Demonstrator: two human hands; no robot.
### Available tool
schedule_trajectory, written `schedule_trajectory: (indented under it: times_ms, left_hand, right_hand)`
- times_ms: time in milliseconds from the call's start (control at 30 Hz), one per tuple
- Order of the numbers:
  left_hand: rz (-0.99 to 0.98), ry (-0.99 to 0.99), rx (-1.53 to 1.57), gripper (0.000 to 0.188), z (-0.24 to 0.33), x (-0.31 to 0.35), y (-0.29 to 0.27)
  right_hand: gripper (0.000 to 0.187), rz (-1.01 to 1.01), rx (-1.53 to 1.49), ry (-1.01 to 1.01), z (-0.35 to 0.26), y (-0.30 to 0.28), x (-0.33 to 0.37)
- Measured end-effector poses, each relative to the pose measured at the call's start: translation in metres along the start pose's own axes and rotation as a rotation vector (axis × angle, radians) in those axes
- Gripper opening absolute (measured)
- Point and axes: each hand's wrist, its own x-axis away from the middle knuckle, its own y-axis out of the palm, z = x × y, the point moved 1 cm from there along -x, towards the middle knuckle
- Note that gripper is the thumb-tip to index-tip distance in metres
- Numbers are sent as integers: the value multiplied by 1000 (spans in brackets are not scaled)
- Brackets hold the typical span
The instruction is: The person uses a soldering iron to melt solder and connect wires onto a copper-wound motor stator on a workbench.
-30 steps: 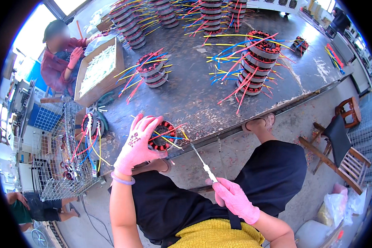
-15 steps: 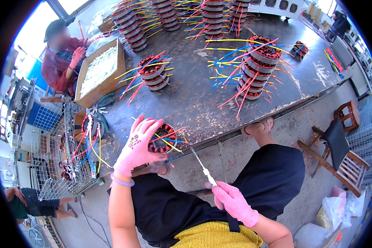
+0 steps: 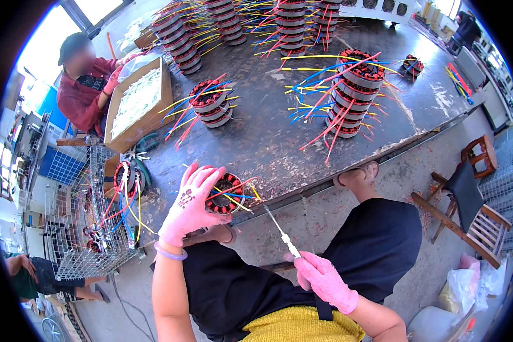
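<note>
The left hand (image 3: 189,206) gripped a ring (image 3: 220,208), the right hand (image 3: 326,278) a tool (image 3: 288,239). A slack hold could have tipped the ring off the table (image 3: 262,149).

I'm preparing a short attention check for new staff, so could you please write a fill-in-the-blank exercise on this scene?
1. The glove on the left hand is coloured ____.
2. Of the two wrists, the one wearing the bangle is the ____ one.
3. The thin tool is held in the person's ____ hand.
4. The wires crossing the wound ring are red, blue and ____.

Missing words: pink; left; right; yellow.
</note>
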Motion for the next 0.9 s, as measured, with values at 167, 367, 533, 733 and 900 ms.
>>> schedule_trajectory:
  times_ms: [167, 367, 533, 733, 900]
  left_hand:
    - [-4, -6, 7, 102, 2, -1, 0]
    - [-8, -5, 6, 102, 2, -1, 0]
    - [-10, -10, 1, 103, 2, -1, 0]
    - [-27, -35, 9, 104, 4, -2, -1]
    - [-27, -26, 8, 105, 1, -1, 0]
  right_hand:
    - [38, -1, 3, -2, -1, 1, 0]
    - [37, 1, -39, -15, 1, 1, 0]
    - [39, -10, 11, -33, 3, -1, 0]
    - [38, -4, -56, 1, -3, 1, 0]
    - [38, -5, -23, -13, -1, 0, 0]
